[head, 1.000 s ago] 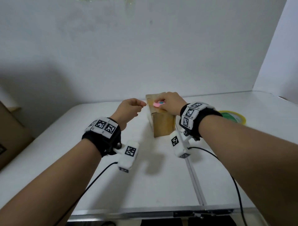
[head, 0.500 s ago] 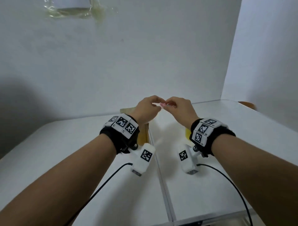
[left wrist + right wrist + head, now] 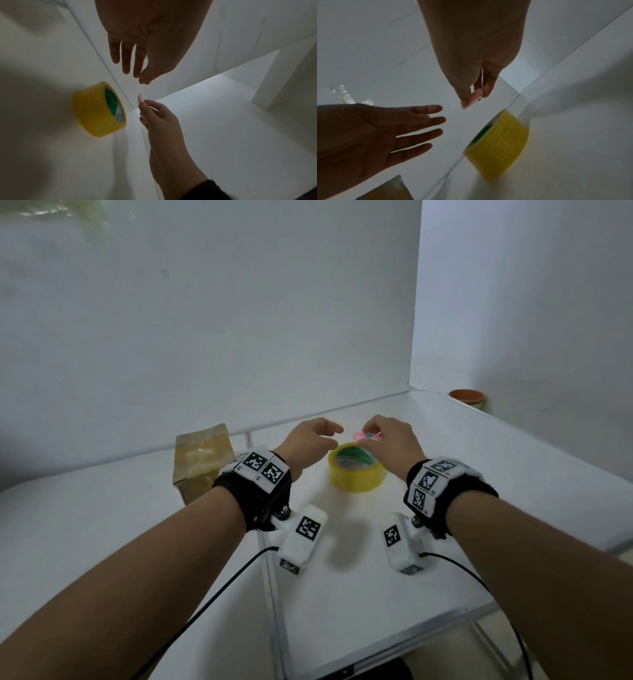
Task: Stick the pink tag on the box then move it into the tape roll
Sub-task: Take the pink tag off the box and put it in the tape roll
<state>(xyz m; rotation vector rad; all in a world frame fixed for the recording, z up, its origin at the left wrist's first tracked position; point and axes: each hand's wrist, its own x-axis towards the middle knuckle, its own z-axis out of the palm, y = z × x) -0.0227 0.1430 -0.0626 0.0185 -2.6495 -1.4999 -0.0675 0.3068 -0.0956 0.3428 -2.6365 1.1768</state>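
Note:
My right hand (image 3: 375,436) pinches the pink tag (image 3: 366,436) between thumb and fingers, just above the far rim of the yellow tape roll (image 3: 356,470). The tag has a small teal mark on top. In the right wrist view the pink tag (image 3: 476,96) shows between my fingertips, with the tape roll (image 3: 498,144) below it. My left hand (image 3: 317,436) hovers open to the left of the roll, fingers straight and holding nothing. In the left wrist view the tag (image 3: 140,98) sticks up from my right hand. The brown cardboard box (image 3: 202,462) stands on the table at the left.
The white table (image 3: 359,594) has a seam running front to back under my left wrist. A white wall closes the back and the right side. A brown-rimmed bowl (image 3: 467,398) sits at the far right corner. Cables trail from both wrist cameras.
The tag came off the box top and travelled right with my right hand to above the tape roll. My left hand, which met the right at the tag, has let go and opened.

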